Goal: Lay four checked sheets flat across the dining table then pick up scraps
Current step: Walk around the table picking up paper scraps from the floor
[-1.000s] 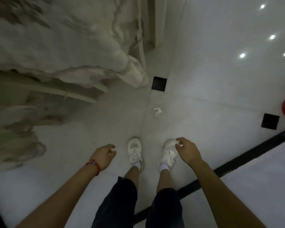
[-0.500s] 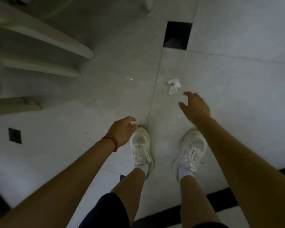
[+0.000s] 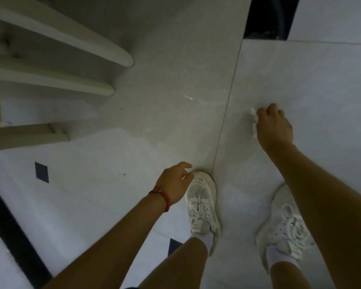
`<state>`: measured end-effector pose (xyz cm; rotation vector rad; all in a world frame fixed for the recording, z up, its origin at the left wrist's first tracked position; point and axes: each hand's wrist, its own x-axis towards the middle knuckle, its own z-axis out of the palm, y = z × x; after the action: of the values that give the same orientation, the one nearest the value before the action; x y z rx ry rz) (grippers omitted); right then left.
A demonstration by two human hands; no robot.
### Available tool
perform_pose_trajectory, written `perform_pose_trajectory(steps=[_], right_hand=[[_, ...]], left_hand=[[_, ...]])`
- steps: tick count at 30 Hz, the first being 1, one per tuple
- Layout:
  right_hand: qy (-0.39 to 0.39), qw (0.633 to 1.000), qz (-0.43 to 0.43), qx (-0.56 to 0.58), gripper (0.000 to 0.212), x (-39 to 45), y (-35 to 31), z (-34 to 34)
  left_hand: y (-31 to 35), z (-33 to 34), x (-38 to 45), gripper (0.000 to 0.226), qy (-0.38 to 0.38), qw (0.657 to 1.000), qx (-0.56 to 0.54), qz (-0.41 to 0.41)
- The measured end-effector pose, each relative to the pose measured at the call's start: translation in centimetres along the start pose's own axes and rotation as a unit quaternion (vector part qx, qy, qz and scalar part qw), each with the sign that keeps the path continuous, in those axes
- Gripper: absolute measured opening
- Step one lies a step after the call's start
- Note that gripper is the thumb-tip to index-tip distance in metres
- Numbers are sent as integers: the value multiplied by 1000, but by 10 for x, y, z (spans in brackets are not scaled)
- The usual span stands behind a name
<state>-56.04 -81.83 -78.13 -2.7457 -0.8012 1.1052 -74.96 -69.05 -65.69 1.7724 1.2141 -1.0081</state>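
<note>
A small crumpled white paper scrap lies on the pale tiled floor, right of a tile joint. My right hand is down on it, fingers curled around its right side, so only its left edge shows. My left hand, with a red bead bracelet at the wrist, hangs loosely curled and holds nothing, just over the toe of my left white shoe. The checked sheets and the table top are out of view.
Cream wooden chair or table legs slant across the upper left. A black floor inset lies at the top, a smaller one at left, and a black strip runs along the lower left. My right shoe stands below the scrap.
I have bent lower toward the floor. My right hand moved forward from an open reach and closed over the scrap. My left hand stayed near my left shoe.
</note>
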Motion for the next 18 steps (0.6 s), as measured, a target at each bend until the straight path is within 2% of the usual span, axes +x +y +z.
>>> perform_pose_trajectory(steps=[3, 8, 13, 18], right_hand=[[-8, 999, 11, 50, 26, -16, 4, -4], [14, 990, 31, 137, 27, -62, -4, -46], [27, 976, 15, 215, 23, -136, -21, -122], [76, 958, 35, 275, 20, -229, -37, -225]], left_hand=[[6, 5, -7, 35, -5, 1000, -5, 5], [21, -5, -45, 35, -3, 1000, -14, 19], [43, -36, -117, 30, 19, 998, -42, 34], [74, -86, -219, 29, 48, 994, -66, 74]])
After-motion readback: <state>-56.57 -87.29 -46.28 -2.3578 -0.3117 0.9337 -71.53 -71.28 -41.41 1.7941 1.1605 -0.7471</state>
